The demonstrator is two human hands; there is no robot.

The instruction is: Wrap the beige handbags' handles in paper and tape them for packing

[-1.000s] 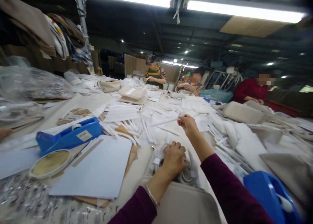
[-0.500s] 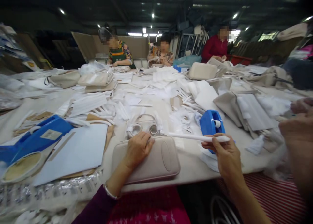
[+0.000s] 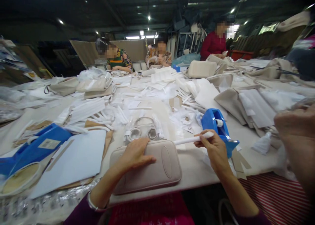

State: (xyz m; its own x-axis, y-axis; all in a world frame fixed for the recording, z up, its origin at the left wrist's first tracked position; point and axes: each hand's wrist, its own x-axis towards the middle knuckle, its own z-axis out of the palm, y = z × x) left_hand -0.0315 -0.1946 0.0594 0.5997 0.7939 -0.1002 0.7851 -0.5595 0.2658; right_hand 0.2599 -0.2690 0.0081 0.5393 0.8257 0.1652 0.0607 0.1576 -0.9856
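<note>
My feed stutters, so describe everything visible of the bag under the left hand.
The bag is beige, a rounded rectangle, seemingly leather, with piped edges and an oval outline near its right end. It lies by the table's front edge, oval up, the left hand on it. Coiled straps lie along its far side; whether the white tube touches it is unclear.

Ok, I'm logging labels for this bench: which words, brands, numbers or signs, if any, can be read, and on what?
No text can be read.
White label on the blue dispenser at left: too small to read.
Pale marks on the pink cloth at bottom: too blurred.
</note>
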